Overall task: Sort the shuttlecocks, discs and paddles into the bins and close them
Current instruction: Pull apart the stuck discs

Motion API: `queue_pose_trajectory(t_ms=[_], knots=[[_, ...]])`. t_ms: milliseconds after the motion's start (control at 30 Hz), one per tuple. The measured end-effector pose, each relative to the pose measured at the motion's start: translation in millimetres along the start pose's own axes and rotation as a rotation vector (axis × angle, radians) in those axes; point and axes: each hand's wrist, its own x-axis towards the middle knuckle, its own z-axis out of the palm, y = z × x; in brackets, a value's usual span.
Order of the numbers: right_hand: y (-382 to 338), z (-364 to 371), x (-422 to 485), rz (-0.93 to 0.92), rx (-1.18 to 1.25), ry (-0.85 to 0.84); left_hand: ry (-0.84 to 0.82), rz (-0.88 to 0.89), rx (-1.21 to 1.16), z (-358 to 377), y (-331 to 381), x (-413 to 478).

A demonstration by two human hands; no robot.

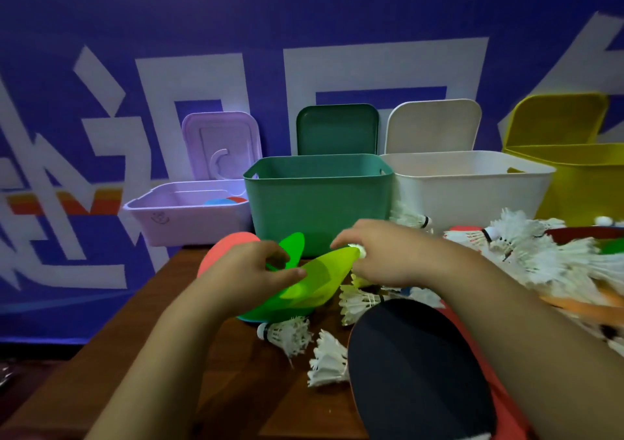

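- Disc-sorting step: left hand (pixel 250 267) pinches a fan of green discs (pixel 317 277) above the table (pixel 219 372); right hand (pixel 388 257) curls its fingers round their far edge.
- Next, probably: lift them left into the open lilac bin (pixel 189 218) (discs already lie inside).
- The green bin (pixel 317 203) stands just behind; shuttlecocks (pixel 287 335) crowd underneath.

Single head view — looks forward-down, close over table (pixel 175 304), toward wall (pixel 135 34).

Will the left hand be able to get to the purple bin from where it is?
Probably yes. The left hand, gripping green discs, is just in front of the purple bin, whose lid stands open, and nothing tall stands between them.
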Motion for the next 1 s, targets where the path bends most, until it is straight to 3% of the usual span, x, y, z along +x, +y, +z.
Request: queue_pose_trajectory(t_ms=[100,467,867,1000], knots=[[-2,15,-2,-0.016,-0.082,-0.034,0.043,-0.029,0.029,17,-6,-2],[4,21,-7,-0.082,-0.053,0.239,0.347,0.037,-0.088,15,-6,-9],[12,33,-14,-0.061,-0.023,0.3,0.29,0.044,-0.129,29,-2,-15],[12,32,-18,-0.065,-0.015,0.332,0.343,0.052,-0.15,33,-1,-18]])
